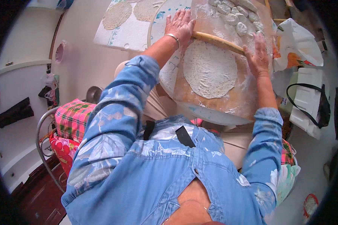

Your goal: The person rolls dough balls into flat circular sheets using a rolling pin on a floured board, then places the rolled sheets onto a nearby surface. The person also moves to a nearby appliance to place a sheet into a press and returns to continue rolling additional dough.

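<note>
A wooden rolling pin (218, 42) lies across the far edge of a thin, round sheet of dough (209, 70). My left hand (180, 26) is on the pin's left end, fingers stretched forward and a bracelet at the wrist. At the other end, my right hand (257, 57) rests on the pin with its fingers extended. Both hands look floury. Beneath the dough is a flour-dusted wooden board (243, 70). Several small floured dough pieces (231, 19) are grouped at the board's far side, beyond the pin.
Flat dough rounds (117, 16) lie on a white foam sheet (112, 38) at the far left. On the right are a printed plastic bag (297, 45) and a white foam box (305, 101) with a black strap (304, 85). A plaid cushion (74, 118) sits by a metal chair frame (40, 132).
</note>
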Tool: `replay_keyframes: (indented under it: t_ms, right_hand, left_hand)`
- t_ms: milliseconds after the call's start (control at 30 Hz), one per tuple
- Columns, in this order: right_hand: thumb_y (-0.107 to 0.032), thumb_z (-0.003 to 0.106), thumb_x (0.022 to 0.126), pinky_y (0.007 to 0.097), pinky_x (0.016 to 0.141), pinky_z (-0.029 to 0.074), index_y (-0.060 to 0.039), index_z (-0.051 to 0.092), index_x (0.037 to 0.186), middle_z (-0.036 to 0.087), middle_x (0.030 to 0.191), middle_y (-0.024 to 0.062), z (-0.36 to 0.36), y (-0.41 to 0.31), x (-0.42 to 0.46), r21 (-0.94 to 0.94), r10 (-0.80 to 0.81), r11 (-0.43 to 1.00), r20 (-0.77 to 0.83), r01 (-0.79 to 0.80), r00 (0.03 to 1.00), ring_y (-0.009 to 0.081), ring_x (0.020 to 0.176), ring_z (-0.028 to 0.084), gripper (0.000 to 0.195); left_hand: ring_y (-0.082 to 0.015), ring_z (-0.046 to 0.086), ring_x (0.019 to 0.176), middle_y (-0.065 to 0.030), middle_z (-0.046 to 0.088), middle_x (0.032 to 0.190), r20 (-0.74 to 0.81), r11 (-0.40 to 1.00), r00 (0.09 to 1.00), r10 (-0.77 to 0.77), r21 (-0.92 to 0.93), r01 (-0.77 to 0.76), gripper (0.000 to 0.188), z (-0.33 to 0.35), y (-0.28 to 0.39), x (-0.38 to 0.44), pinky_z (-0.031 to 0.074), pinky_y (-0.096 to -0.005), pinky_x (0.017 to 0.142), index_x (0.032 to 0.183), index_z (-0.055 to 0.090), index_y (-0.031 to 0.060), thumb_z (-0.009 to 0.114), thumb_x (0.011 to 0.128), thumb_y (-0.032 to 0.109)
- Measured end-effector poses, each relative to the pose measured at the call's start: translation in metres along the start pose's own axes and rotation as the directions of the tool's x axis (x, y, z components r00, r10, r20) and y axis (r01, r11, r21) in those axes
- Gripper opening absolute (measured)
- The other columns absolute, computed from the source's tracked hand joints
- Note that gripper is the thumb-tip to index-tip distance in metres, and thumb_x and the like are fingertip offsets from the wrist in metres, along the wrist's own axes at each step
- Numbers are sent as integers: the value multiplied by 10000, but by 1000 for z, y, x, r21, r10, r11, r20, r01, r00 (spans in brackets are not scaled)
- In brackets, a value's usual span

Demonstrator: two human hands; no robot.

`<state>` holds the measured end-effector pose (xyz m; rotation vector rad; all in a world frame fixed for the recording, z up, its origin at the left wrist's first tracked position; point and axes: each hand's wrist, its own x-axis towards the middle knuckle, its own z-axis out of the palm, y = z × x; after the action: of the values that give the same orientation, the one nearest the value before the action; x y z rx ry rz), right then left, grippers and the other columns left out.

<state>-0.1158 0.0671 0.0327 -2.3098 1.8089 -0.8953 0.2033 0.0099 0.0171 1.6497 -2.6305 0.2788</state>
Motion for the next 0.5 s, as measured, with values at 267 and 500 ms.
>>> replay_keyframes:
  t_ms: [267,500]
  right_hand:
    - [-498,529,883,450,1120,232,-124,392,1394,305,1470,192,-11,-3,-53,-3,-48,999,110,49,993,368,1379,250,648]
    - [-482,574,849,459,1128,219,-101,371,1407,255,1500,188,5,4,-50,13,-44,999,132,42,990,378,1394,215,706]
  left_hand:
    - [-309,245,1401,-124,275,1514,65,991,990,126,46,-129,456,3,12,-14,199,-551,1099,1362,412,117,425,942,295]
    - [-321,226,1404,-157,247,1515,135,989,981,136,45,-143,495,-4,-2,-14,236,-558,1083,1384,366,77,444,937,274]
